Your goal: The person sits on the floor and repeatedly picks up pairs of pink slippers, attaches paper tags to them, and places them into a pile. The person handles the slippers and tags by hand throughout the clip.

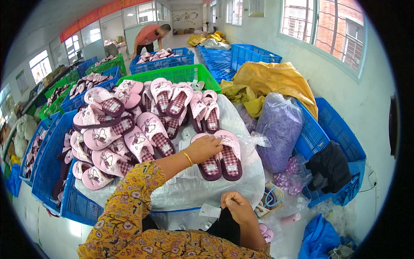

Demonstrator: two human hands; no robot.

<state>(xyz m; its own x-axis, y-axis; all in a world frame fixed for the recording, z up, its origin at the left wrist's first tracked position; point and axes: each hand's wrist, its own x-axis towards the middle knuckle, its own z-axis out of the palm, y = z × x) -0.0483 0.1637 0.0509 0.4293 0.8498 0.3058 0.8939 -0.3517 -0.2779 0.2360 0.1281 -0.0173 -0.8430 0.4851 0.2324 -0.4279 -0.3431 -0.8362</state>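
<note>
A pair of pink slippers (230, 157) with dark checked insoles lies side by side on a white plastic-covered surface (241, 190) in front of me. My left hand (202, 149), with a gold bangle at its wrist, grips the upper of the left slipper and hides part of it. Lower and nearer my body, my right hand (236, 207) is closed, its thumb and fingers pressed together. What they hold, if anything, I cannot make out. Beside those fingers is a small white paper tag (210, 210). A heap of matching slippers (110, 138) covers the left and far side.
Blue crates (47, 162) and a green crate (200, 74) stand around the work surface. At right are a clear bag of purple material (280, 134), a yellow sheet (276, 82) and a black cloth (330, 166). A person (151, 39) bends over a crate farther back.
</note>
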